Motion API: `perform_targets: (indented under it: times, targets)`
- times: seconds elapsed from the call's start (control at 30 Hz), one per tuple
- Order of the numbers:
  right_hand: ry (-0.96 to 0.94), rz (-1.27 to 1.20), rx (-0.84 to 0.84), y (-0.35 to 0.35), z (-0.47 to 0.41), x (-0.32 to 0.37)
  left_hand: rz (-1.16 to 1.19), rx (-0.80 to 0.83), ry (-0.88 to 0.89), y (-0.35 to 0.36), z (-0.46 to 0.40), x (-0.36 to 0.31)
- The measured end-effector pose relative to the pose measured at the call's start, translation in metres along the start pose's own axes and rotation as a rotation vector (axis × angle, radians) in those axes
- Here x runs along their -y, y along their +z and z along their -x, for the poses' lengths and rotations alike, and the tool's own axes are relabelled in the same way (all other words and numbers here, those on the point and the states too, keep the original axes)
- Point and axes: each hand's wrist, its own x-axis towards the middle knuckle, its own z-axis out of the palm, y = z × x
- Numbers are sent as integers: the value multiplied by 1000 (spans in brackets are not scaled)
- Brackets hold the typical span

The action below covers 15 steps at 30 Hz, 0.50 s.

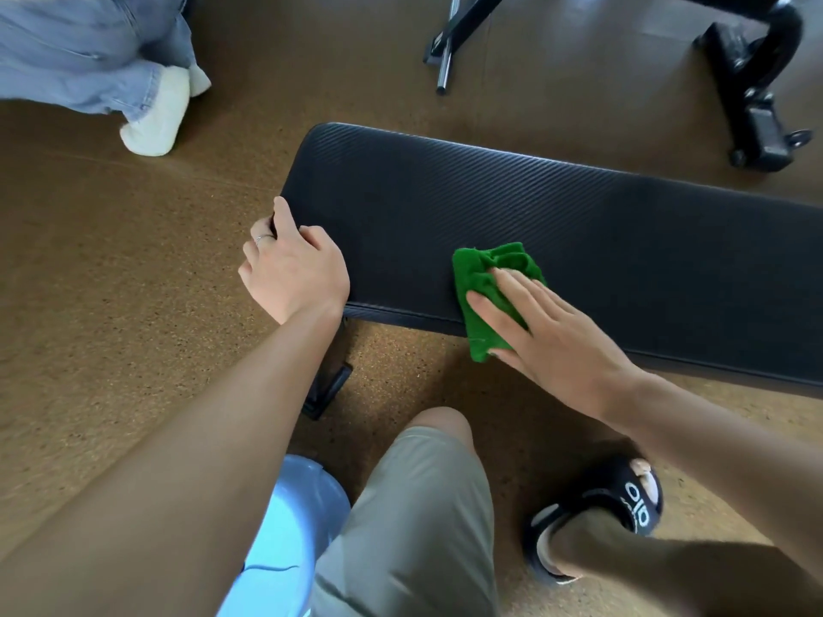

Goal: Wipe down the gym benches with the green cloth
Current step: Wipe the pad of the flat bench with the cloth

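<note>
head view: nearest, below the right hand's grip, a black slide sandal (623,505) reads "olo". right hand (556,331) presses flat, fingers straight, on the green cloth (490,291) at the bench (534,216) pad's near edge. left of it, left hand (294,269) curls round the pad's corner.

Bench (512,224): black, ribbed pad, flat, runs lengthwise left to right. Green cloth (487,282): crumpled, on the bench's near edge, about a third along from its left end, lower corner draped over the side.
</note>
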Motion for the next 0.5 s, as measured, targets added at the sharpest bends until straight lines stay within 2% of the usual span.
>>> perform_targets:
  times: [0.1,0.27,0.5]
  targets:
    - [9,-10,-25,-1,-15,8,-7,-26,-13,3,0,-3]
    - [-100,-71,-28,2,-64,25,-20,-50,-42,6,-4,-7]
    - [-84,-95,-40,1,-47,22,-10,-34,-6,4,-2,1]
